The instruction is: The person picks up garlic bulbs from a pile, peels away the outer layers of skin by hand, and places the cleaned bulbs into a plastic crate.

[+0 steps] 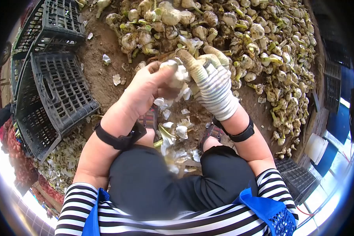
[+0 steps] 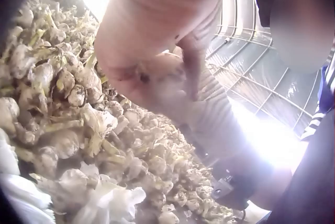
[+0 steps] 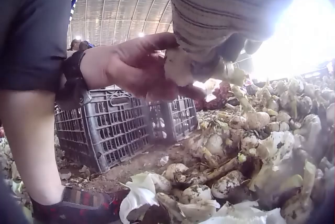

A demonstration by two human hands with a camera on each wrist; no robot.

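A pale garlic bulb (image 1: 179, 73) is held between both hands over the ground, in front of the person's knees. The bare left hand (image 1: 147, 82) grips it from the left, its thumb lying along the near side. On the right, the right hand (image 1: 214, 84), in a white and grey striped knit glove, has its fingers curled about the far side and the stem end. Loose white skins hang beneath the hands. In the right wrist view the bulb (image 3: 179, 67) shows between bare fingers and glove; the glove hides part of it.
A big heap of garlic bulbs (image 1: 279, 59) with cut stems spreads ahead and right. Black plastic crates (image 1: 63, 84) stand at the left. Shed white skins (image 1: 181, 131) litter the ground between the sandalled feet. A white bucket (image 1: 316, 148) is at the far right.
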